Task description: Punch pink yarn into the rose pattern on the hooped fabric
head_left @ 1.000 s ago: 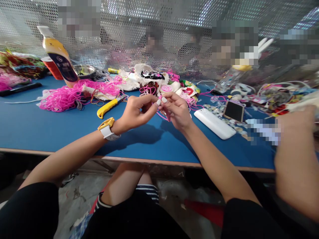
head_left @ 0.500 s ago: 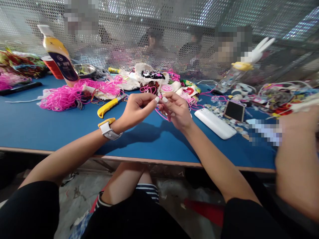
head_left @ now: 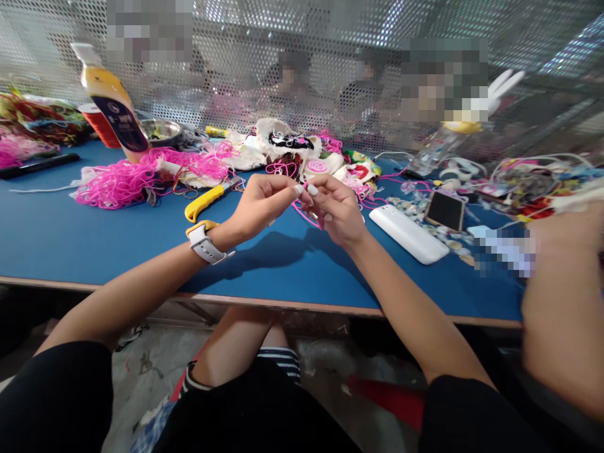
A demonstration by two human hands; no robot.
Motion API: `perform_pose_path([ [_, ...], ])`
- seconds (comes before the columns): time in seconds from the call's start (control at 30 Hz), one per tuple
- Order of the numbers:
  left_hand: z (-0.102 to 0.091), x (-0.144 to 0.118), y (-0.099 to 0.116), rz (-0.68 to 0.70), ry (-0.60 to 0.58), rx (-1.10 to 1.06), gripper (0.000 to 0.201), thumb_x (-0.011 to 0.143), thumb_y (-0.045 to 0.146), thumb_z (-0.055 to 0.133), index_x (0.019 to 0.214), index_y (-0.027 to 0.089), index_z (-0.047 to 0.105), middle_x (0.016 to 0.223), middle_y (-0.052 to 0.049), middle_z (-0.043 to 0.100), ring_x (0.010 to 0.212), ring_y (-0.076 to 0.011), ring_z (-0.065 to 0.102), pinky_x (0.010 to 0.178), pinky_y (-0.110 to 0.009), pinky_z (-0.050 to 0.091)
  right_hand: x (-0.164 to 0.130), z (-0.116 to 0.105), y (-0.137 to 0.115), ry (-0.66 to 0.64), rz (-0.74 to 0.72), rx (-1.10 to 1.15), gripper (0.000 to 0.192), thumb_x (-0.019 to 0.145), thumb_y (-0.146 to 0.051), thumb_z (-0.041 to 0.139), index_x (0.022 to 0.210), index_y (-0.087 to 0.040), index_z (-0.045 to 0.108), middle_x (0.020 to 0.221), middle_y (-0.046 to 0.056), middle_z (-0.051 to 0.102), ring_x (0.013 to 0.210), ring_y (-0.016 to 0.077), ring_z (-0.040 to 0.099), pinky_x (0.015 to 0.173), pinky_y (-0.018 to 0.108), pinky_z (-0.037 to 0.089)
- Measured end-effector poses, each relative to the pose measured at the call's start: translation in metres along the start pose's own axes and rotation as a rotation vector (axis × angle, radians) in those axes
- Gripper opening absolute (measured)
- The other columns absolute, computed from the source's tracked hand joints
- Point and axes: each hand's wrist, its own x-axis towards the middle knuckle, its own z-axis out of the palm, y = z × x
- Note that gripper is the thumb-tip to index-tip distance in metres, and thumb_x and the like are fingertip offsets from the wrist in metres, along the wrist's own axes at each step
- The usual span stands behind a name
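Blue felt-topped table (head_left: 70,233) before a perforated metal screen (head_left: 245,69); two hands meet above its near middle; left hand (head_left: 257,204) and right hand (head_left: 337,211) both pinch one thin pink cord (head_left: 302,217), fingertips touching; the cord loops downward under the right hand, long axis unclear; one yellow-handled cutter (head_left: 207,200), one white oblong case (head_left: 408,234), one pink cord heap (head_left: 136,176) nearby.

A blue table (head_left: 70,233) with a pale wooden edge runs across the view; behind it stands a perforated metal screen (head_left: 245,56), bright light glinting through its holes; below, a grey concrete floor (head_left: 151,365), stained and littered with scraps.
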Motion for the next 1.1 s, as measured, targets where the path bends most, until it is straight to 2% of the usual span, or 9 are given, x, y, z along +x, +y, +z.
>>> perform_pose_path([
  [0.47,0.001,0.0,0.004,0.005,0.036,0.016,0.027,0.081,0.037,0.062,0.072,0.013,0.07,0.041,0.006,0.037,0.036,-0.0043,0.027,0.038,-0.02,0.019,-0.001,-0.002,0.004,0.022,0.017,-0.033,0.037,0.074,-0.053,0.077,0.088,-0.022,0.062,0.071,-0.003,0.06,0.056,0.007,0.051,0.054,0.02,0.045],
  [0.6,0.002,0.0,0.007,0.008,0.039,0.043,0.027,0.081,0.038,0.063,0.07,0.014,0.069,0.041,0.006,0.037,0.036,-0.0046,0.028,0.037,-0.02,0.02,0.0,-0.005,0.007,0.019,-0.015,-0.08,0.033,0.078,-0.051,0.074,0.088,-0.022,0.064,0.07,-0.003,0.06,0.055,0.0069,0.051,0.054,0.02,0.044],
  [0.83,0.002,0.0,0.009,-0.007,0.043,0.097,0.025,0.083,0.033,0.061,0.07,0.013,0.068,0.043,0.005,0.041,0.036,-0.0051,0.031,0.037,-0.02,0.022,0.0,-0.005,0.005,0.048,-0.078,-0.223,0.035,0.079,-0.054,0.072,0.087,-0.021,0.065,0.069,-0.002,0.06,0.059,0.0089,0.055,0.053,0.021,0.043],
  [1.1,0.0,0.001,0.009,-0.013,0.038,0.15,0.024,0.085,0.032,0.06,0.068,0.015,0.065,0.042,0.006,0.04,0.035,-0.0048,0.032,0.036,-0.021,0.022,-0.001,0.001,-0.004,0.095,-0.202,-0.347,0.033,0.081,-0.052,0.07,0.08,-0.02,0.064,0.071,0.0,0.061,0.058,0.0097,0.05,0.054,0.025,0.042],
])
